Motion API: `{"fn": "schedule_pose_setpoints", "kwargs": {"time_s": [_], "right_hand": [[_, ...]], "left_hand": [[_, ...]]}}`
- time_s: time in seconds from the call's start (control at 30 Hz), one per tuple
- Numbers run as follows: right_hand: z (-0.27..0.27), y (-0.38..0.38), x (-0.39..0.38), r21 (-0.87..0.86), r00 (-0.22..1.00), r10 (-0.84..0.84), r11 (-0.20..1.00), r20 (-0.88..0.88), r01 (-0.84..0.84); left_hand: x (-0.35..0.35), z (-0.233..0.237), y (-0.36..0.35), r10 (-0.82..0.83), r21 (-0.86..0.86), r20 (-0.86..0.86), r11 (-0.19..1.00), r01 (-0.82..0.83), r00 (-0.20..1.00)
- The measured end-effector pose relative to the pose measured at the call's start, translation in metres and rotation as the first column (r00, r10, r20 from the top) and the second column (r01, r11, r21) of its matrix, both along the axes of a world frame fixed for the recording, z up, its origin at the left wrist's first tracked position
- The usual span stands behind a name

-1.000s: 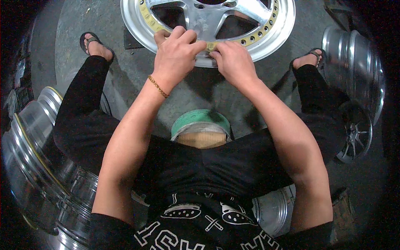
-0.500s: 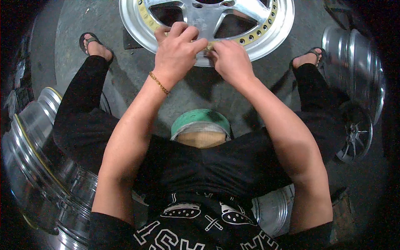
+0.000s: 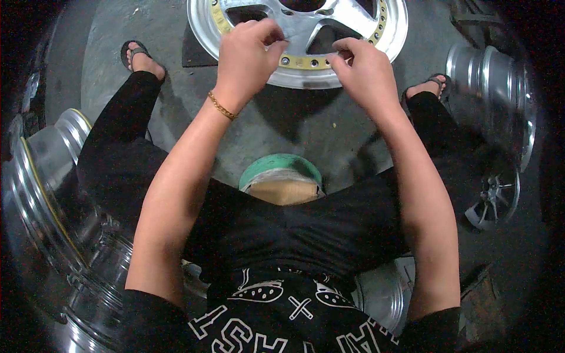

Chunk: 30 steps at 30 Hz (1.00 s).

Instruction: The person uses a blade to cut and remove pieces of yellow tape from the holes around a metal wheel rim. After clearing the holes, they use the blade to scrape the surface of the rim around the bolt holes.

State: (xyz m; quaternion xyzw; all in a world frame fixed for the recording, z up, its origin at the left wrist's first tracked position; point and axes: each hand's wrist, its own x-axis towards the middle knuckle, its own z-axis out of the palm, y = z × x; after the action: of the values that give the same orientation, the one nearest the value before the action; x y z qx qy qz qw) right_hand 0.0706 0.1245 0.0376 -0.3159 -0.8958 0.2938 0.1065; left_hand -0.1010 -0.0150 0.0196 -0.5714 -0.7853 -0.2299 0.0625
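Observation:
A silver alloy wheel (image 3: 294,26) lies flat on the concrete floor in front of me, with a band of yellow tape (image 3: 306,62) around its ring of bolt holes. My left hand (image 3: 247,53), a gold bracelet on its wrist, hovers over the near rim with thumb and fingers pinched; a thin pale sliver of tape sticks out from the fingertips. To the right, my right hand (image 3: 366,69) is over the same rim with its fingers curled in, and I cannot make out anything in it. The two hands are a short gap apart.
A round green-edged object (image 3: 281,170) sits on the floor between my knees. Polished rim barrels stand at the left (image 3: 47,188) and the right (image 3: 494,82). A small spoked wheel (image 3: 494,197) leans at the right. My sandalled feet flank the wheel.
Both hands have lifted off the taped ring and drawn apart; before, they were pressed together on the near rim. The view has shifted, so the wheel sits higher in frame.

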Motion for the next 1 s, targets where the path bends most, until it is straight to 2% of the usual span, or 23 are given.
{"fn": "schedule_pose_setpoints", "kwargs": {"time_s": [0.03, 0.07, 0.13, 0.2, 0.23, 0.27, 0.33, 0.37, 0.43, 0.53, 0.63, 0.83, 0.93, 1.0], "right_hand": [[0.000, 0.000, 0.000, 0.005, 1.000, 0.001, 1.000, -0.004, -0.001], [-0.002, -0.002, 0.000, -0.035, 0.999, 0.032, 0.999, -0.003, -0.032], [-0.006, -0.008, 0.001, -0.074, 0.998, 0.057, 0.996, -0.005, -0.057], [-0.012, -0.023, -0.002, -0.160, 0.995, 0.096, 0.982, -0.007, -0.096], [-0.015, -0.028, -0.002, -0.173, 0.992, 0.125, 0.977, 0.005, -0.122], [-0.030, -0.033, -0.001, -0.137, 0.992, 0.121, 0.984, 0.020, -0.117], [-0.037, -0.043, 0.005, -0.012, 0.992, 0.116, 0.993, 0.047, -0.116], [-0.042, -0.048, 0.005, -0.014, 0.993, 0.107, 0.994, 0.045, -0.107], [-0.051, -0.056, 0.005, 0.011, 1.000, 0.000, 1.000, -0.003, 0.000], [-0.060, -0.061, 0.004, 0.097, 0.999, -0.034, 0.995, -0.019, 0.036], [-0.067, -0.059, 0.007, 0.135, 1.000, -0.013, 0.991, 0.023, 0.010], [-0.073, -0.058, 0.014, 0.151, 0.998, 0.020, 0.988, -0.055, -0.011], [-0.074, -0.059, 0.015, 0.146, 0.997, 0.021, 0.989, -0.068, -0.010], [-0.074, -0.059, 0.015, 0.140, 0.997, 0.021, 0.990, -0.073, -0.011]], "left_hand": [[0.001, 0.002, 0.001, 0.099, -0.004, 0.373, 0.994, -0.105, 0.923], [0.001, 0.005, 0.002, 0.173, -0.046, 0.691, 0.980, -0.196, 0.702], [-0.001, -0.007, 0.001, 0.155, -0.022, 0.715, 0.980, -0.200, 0.682], [0.001, -0.014, -0.003, 0.203, -0.121, 0.887, 0.969, -0.216, 0.414], [0.005, -0.012, -0.002, 0.261, -0.187, 0.896, 0.956, -0.228, 0.359], [0.008, -0.012, -0.001, 0.261, -0.188, 0.895, 0.956, -0.224, 0.361], [0.013, -0.014, -0.002, 0.370, -0.304, 0.851, 0.925, -0.227, 0.371], [0.016, -0.016, -0.003, 0.383, -0.298, 0.800, 0.922, -0.248, 0.461], [0.020, -0.015, -0.004, 0.410, -0.319, 0.759, 0.912, -0.260, 0.506], [0.023, -0.020, -0.001, 0.436, -0.306, 0.704, 0.899, -0.314, 0.561], [0.029, -0.026, -0.001, 0.514, -0.364, 0.661, 0.856, -0.366, 0.546], [0.042, -0.038, -0.001, 0.407, -0.237, 0.703, 0.907, -0.348, 0.583], [0.041, -0.041, 0.000, 0.447, -0.268, 0.635, 0.893, -0.363, 0.631], [0.041, -0.040, 0.000, 0.515, -0.364, 0.553, 0.857, -0.365, 0.655]]}}
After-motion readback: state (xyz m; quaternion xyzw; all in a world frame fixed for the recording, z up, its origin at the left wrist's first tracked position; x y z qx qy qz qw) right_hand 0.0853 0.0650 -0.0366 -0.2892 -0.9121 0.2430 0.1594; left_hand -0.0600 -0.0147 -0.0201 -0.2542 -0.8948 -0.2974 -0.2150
